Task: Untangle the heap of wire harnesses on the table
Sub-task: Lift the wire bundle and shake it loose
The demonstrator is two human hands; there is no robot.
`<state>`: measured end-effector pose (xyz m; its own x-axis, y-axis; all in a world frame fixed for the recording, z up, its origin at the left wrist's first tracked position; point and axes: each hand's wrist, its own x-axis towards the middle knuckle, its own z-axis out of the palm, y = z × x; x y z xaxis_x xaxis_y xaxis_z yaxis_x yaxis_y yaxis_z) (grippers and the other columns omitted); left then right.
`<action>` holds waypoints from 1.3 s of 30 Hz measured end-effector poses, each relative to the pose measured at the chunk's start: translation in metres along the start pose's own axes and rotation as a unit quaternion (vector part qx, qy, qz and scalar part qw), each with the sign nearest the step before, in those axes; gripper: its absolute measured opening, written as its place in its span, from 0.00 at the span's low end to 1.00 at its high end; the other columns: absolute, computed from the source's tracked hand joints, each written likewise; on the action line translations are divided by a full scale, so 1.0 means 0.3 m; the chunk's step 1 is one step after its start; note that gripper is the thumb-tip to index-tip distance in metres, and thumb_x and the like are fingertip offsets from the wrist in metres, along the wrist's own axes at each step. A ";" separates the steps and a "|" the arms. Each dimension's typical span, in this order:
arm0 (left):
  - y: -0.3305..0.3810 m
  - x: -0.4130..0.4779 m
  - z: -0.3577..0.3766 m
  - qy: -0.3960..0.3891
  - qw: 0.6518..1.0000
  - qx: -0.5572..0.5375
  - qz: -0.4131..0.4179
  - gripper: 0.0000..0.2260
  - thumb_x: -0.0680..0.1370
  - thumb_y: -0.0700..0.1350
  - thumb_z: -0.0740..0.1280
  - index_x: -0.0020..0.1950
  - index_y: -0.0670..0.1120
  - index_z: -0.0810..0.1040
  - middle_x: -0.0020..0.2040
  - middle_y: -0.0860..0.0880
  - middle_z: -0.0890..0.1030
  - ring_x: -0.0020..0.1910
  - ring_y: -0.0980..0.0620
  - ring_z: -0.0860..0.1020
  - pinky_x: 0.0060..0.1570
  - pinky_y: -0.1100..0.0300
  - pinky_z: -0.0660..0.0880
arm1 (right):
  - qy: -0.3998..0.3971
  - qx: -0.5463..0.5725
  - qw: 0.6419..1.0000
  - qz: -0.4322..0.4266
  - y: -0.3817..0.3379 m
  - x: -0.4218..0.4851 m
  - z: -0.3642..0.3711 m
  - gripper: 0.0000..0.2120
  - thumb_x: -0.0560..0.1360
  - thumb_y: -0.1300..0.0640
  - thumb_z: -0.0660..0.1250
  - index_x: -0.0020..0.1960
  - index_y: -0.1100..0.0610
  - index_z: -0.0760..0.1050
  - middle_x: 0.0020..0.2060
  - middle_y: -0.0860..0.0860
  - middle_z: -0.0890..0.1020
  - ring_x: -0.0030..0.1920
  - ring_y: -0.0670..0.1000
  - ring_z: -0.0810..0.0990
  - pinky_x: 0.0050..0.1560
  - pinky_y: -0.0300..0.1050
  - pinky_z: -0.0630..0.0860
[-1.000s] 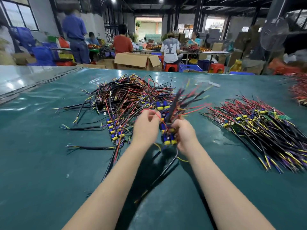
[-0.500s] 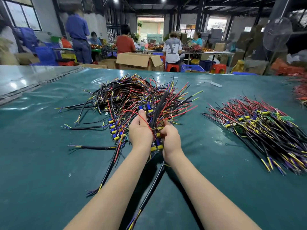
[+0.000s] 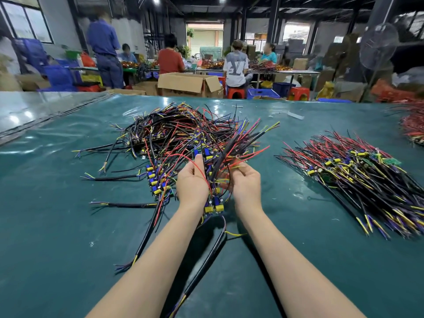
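Closest in, two bare forearms (image 3: 156, 267) reach out over the green table (image 3: 57, 237). A thick black cable (image 3: 207, 258) trails back between them toward the camera, its end splitting into yellow and purple leads.

Both hands are up off the table with a bundle (image 3: 214, 204) of harnesses between them. The left hand (image 3: 192, 183) has its fingers wrapped round the bundle's left side, with a red wire looping across it. The right hand (image 3: 246, 183) has its fingers curled in on the thin red and yellow wires on the other side. Small blue and yellow parts poke out below the hands, and the wire ends fan up to the right.

The heap (image 3: 174, 134) sits mid-table right behind the hands, a black, red and yellow tangle with loose cables sprawling left. Can't tell if the bundle is snagged in it.

Off to the right, well apart, is a pile (image 3: 367, 180) with its wires lying mostly one way. At the far right edge there's a red clump (image 3: 413, 127), cut off.

Past the table: an open box (image 3: 183, 82), red stools (image 3: 235, 92), blue crates (image 3: 263, 92), people (image 3: 168, 58) at benches and a fan (image 3: 378, 45).
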<state>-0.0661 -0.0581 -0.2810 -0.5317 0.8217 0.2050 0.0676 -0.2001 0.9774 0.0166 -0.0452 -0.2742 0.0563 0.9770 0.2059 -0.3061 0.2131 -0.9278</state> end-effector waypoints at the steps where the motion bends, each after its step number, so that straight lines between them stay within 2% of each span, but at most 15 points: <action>1: 0.002 -0.003 0.001 -0.001 1.000 0.003 0.000 0.16 0.81 0.53 0.55 0.34 0.53 0.69 0.36 0.54 0.72 0.36 0.54 0.69 0.43 0.58 0.67 | -0.006 -0.013 1.000 -0.001 0.004 -0.003 0.008 0.17 0.77 0.72 0.52 0.39 0.56 0.73 0.31 0.52 0.76 0.32 0.48 0.73 0.35 0.42 0.74; 4: 0.016 -0.012 0.003 0.005 0.999 0.038 0.010 0.16 0.81 0.53 0.54 0.34 0.53 0.69 0.35 0.54 0.74 0.39 0.50 0.72 0.44 0.57 0.69 | -0.031 0.013 0.997 0.069 0.006 -0.013 0.033 0.09 0.80 0.62 0.55 0.45 0.57 0.72 0.36 0.53 0.78 0.36 0.50 0.75 0.42 0.44 0.73; 7: 0.028 -0.019 0.008 -0.015 0.999 0.042 0.020 0.15 0.81 0.49 0.56 0.36 0.51 0.72 0.39 0.50 0.78 0.45 0.45 0.75 0.51 0.52 0.71 | -0.019 0.012 0.992 0.122 0.014 -0.025 0.047 0.14 0.80 0.54 0.57 0.39 0.57 0.73 0.25 0.46 0.79 0.24 0.43 0.75 0.29 0.35 0.72; 9: 0.037 -0.031 0.012 -0.018 0.999 0.043 0.022 0.14 0.81 0.50 0.56 0.37 0.49 0.73 0.38 0.50 0.78 0.44 0.45 0.76 0.49 0.53 0.70 | -0.001 -0.004 0.995 0.095 0.015 -0.035 0.056 0.14 0.80 0.56 0.57 0.39 0.58 0.74 0.26 0.46 0.76 0.24 0.43 0.71 0.26 0.36 0.68; 12: 0.024 -0.016 0.015 -0.015 0.999 0.033 -0.024 0.18 0.81 0.55 0.55 0.34 0.50 0.71 0.35 0.53 0.76 0.37 0.51 0.73 0.43 0.57 0.70 | 0.027 -0.058 0.998 0.003 0.023 -0.038 0.059 0.19 0.79 0.63 0.57 0.29 0.54 0.68 0.23 0.47 0.69 0.27 0.45 0.63 0.30 0.42 0.61; 14: 0.024 0.002 0.015 -0.042 0.995 0.009 -0.087 0.18 0.81 0.55 0.54 0.35 0.49 0.71 0.40 0.48 0.77 0.39 0.48 0.73 0.47 0.55 0.72 | 0.030 -0.078 0.996 -0.030 0.029 -0.043 0.063 0.23 0.77 0.64 0.59 0.25 0.53 0.64 0.24 0.48 0.64 0.29 0.47 0.59 0.33 0.46 0.57; 16: 0.035 0.010 0.015 -0.025 0.994 -0.050 -0.094 0.21 0.80 0.57 0.53 0.34 0.49 0.74 0.38 0.49 0.78 0.40 0.47 0.74 0.51 0.53 0.73 | 0.017 -0.097 0.995 -0.035 0.034 -0.045 0.069 0.24 0.76 0.63 0.61 0.23 0.54 0.62 0.23 0.46 0.62 0.29 0.47 0.58 0.33 0.46 0.56; 20: 0.038 -0.008 0.016 0.034 0.995 -0.084 -0.052 0.23 0.79 0.59 0.54 0.30 0.48 0.71 0.30 0.53 0.74 0.34 0.49 0.70 0.43 0.54 0.70 | 0.003 -0.102 0.995 -0.014 0.038 -0.044 0.080 0.20 0.76 0.62 0.61 0.27 0.54 0.63 0.26 0.52 0.65 0.31 0.50 0.60 0.36 0.48 0.60; 26: 0.034 -0.013 0.029 0.003 0.996 -0.074 -0.040 0.22 0.78 0.62 0.54 0.41 0.45 0.74 0.37 0.44 0.74 0.37 0.49 0.70 0.44 0.48 0.73 | 0.001 -0.051 0.998 -0.025 0.030 -0.045 0.064 0.13 0.78 0.63 0.57 0.35 0.62 0.71 0.30 0.54 0.68 0.32 0.51 0.62 0.33 0.46 0.59; 28: 0.033 -0.015 0.032 -0.012 0.995 -0.087 -0.041 0.20 0.78 0.61 0.55 0.41 0.46 0.73 0.37 0.44 0.73 0.37 0.49 0.69 0.42 0.51 0.69 | -0.003 -0.042 0.999 -0.024 0.031 -0.044 0.057 0.14 0.79 0.64 0.57 0.36 0.62 0.72 0.30 0.54 0.70 0.32 0.49 0.65 0.32 0.44 0.63; 30: 0.027 -0.012 0.032 -0.018 0.995 -0.085 -0.042 0.21 0.78 0.61 0.55 0.36 0.46 0.70 0.35 0.45 0.72 0.37 0.49 0.68 0.42 0.53 0.67 | -0.016 -0.045 0.998 -0.032 0.031 -0.042 0.052 0.16 0.79 0.65 0.56 0.34 0.60 0.72 0.30 0.52 0.72 0.31 0.46 0.67 0.33 0.43 0.66; 32: 0.024 -0.010 0.028 -0.011 0.998 -0.041 -0.036 0.22 0.79 0.59 0.55 0.31 0.48 0.70 0.32 0.50 0.75 0.36 0.49 0.70 0.43 0.51 0.71 | -0.024 -0.066 0.997 -0.027 0.028 -0.035 0.050 0.15 0.79 0.65 0.55 0.37 0.62 0.74 0.32 0.53 0.75 0.34 0.47 0.70 0.37 0.43 0.68; 34: 0.023 -0.013 0.029 -0.021 0.999 -0.025 -0.011 0.19 0.81 0.55 0.54 0.35 0.48 0.72 0.36 0.52 0.76 0.40 0.50 0.73 0.50 0.51 0.72 | -0.017 -0.091 0.996 -0.007 0.026 -0.025 0.047 0.16 0.79 0.67 0.53 0.36 0.59 0.72 0.33 0.50 0.74 0.35 0.46 0.70 0.38 0.37 0.69; 37: 0.017 -0.024 0.035 -0.019 0.999 -0.006 0.028 0.15 0.82 0.50 0.53 0.37 0.53 0.69 0.37 0.59 0.73 0.39 0.60 0.71 0.45 0.60 0.67 | -0.020 -0.056 0.998 0.030 0.018 -0.014 0.053 0.15 0.80 0.68 0.51 0.40 0.58 0.72 0.36 0.48 0.77 0.37 0.44 0.73 0.42 0.33 0.70; 39: 0.010 -0.033 0.039 -0.017 0.999 0.015 0.035 0.15 0.82 0.51 0.52 0.38 0.52 0.68 0.37 0.59 0.72 0.40 0.57 0.72 0.44 0.60 0.65 | -0.016 -0.032 0.998 0.044 0.015 -0.016 0.062 0.15 0.80 0.66 0.52 0.40 0.59 0.74 0.34 0.47 0.79 0.35 0.44 0.75 0.39 0.33 0.72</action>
<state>-0.0509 -0.0606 -0.2797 -0.4968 0.8236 0.2736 0.1286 -0.2419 0.9617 -0.0027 -0.0492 -0.2736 0.0016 0.9914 0.1309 -0.2476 0.1272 -0.9605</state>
